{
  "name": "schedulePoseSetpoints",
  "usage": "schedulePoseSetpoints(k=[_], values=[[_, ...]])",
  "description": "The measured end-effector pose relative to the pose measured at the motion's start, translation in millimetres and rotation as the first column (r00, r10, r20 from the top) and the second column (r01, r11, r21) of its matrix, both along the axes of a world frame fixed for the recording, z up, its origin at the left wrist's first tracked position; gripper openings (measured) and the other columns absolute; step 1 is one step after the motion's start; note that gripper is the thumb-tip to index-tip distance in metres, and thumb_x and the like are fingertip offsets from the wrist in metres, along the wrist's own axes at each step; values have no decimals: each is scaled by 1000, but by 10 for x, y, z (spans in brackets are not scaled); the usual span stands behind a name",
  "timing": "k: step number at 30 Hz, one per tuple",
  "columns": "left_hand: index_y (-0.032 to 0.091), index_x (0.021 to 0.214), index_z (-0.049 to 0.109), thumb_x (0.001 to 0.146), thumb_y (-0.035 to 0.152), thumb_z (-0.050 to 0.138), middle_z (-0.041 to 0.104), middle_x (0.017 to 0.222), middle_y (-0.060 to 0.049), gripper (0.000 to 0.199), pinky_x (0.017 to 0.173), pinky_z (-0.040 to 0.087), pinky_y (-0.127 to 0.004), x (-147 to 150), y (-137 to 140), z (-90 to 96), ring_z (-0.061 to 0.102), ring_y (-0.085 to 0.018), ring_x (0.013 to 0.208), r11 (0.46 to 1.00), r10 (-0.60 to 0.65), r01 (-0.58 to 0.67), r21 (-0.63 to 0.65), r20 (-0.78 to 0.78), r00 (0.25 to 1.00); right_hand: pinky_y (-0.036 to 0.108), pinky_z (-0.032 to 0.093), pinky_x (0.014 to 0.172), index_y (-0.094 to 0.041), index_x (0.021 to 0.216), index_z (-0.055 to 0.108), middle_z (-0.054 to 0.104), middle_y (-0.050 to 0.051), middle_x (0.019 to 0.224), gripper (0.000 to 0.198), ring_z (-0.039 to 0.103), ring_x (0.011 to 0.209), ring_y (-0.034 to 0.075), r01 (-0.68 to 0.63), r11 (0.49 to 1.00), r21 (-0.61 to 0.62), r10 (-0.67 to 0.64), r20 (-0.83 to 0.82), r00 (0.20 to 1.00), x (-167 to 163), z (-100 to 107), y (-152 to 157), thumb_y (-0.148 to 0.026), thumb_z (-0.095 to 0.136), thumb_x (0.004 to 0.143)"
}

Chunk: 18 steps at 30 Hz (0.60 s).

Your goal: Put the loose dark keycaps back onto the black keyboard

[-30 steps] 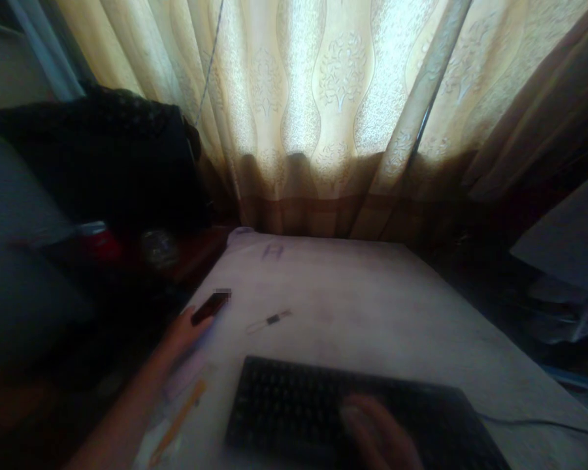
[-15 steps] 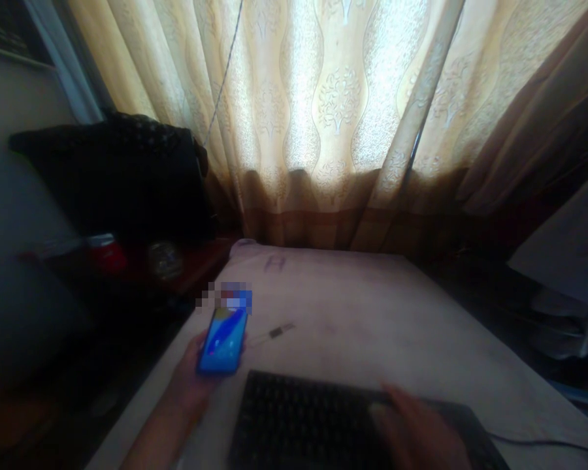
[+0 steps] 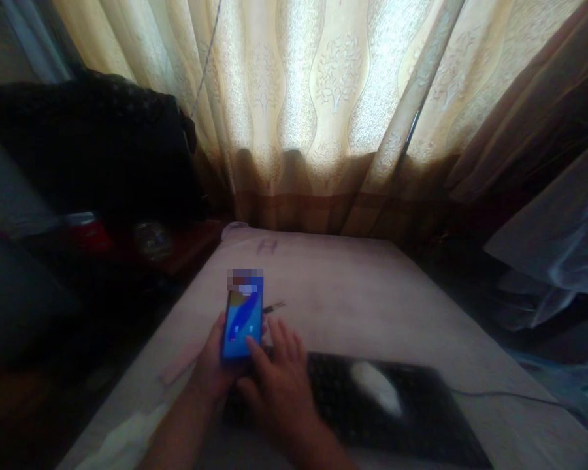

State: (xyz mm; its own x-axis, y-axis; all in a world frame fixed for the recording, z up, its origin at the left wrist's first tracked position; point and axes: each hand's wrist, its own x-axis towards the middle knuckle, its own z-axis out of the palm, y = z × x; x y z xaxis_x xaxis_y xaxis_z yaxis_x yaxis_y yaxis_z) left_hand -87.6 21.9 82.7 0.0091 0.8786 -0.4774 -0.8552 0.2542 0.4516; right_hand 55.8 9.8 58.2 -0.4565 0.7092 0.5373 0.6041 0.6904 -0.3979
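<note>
My left hand (image 3: pixel 215 359) is closed around a smartphone (image 3: pixel 242 326) with its lit blue screen facing me, tilted up above the cloth-covered table. Over the screen's lower part reaches my right hand (image 3: pixel 284 378), its index fingertip at the glass and the other fingers spread, holding nothing. Below the hands lies a black keyboard (image 3: pixel 411 385), partly hidden by my right forearm. On the keyboard rests a blurred white oblong object (image 3: pixel 377 388); its kind is unclear. Just behind the phone, a small cable plug (image 3: pixel 273 307) lies on the cloth.
A pale cloth covers the table (image 3: pixel 343 281). A cord (image 3: pixel 500 393) runs right from the keyboard. At left, a side table bears a red can-like container (image 3: pixel 88 235), a glass jar (image 3: pixel 151 241) and a large black-covered object (image 3: pixel 88 150). Patterned curtains (image 3: pixel 294 85) hang behind.
My right hand has moved left from the keyboard to the phone screen, uncovering the white object. The phone has shifted slightly right and stands straighter in my left hand. The view has tilted down a little.
</note>
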Motion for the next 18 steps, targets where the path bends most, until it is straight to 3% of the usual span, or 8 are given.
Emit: schedulePoseSetpoints(k=[5,10,13,15,18], values=[[7,133,53,90,54,45,70,115,-17,64,103,44,-49,54,-20,-38,64,-32,112,996,-64,60,58,66,996,63,23,111,-28,138,51,29,15,156,59,23,144,37,-39,999,-30,39,-3,999,-73,-33,23,-46,66,84],[8,132,54,89,58,44,68,118,-18,66,107,39,-48,62,-28,-66,61,-32,117,978,-122,106,177,84,989,62,24,111,-31,135,53,28,12,157,55,19,145,37,-111,993,-48,109,-28,994,-175,48,-48,-47,66,84],[5,127,56,91,55,38,69,113,-20,64,100,45,-50,0,19,-36,64,-32,110,982,-92,122,142,-202,975,61,25,110,-32,131,56,30,11,156,49,23,144,36,-115,993,-37,113,-47,992,-120,83,-78,-41,67,84],[6,125,57,93,51,33,70,110,-20,60,92,50,-48,-105,84,-20,67,-31,103,994,20,39,104,-511,860,60,27,109,-30,130,57,33,12,154,48,26,142,36,-73,997,-19,72,-52,996,13,57,-71,-35,66,83],[13,123,57,91,49,41,69,114,-15,51,90,51,-42,-372,219,-14,65,-28,106,994,107,-58,93,-701,705,60,32,106,-26,128,58,38,14,150,44,31,140,36,21,1000,12,-20,-44,999,343,-51,-16,-26,61,84]])
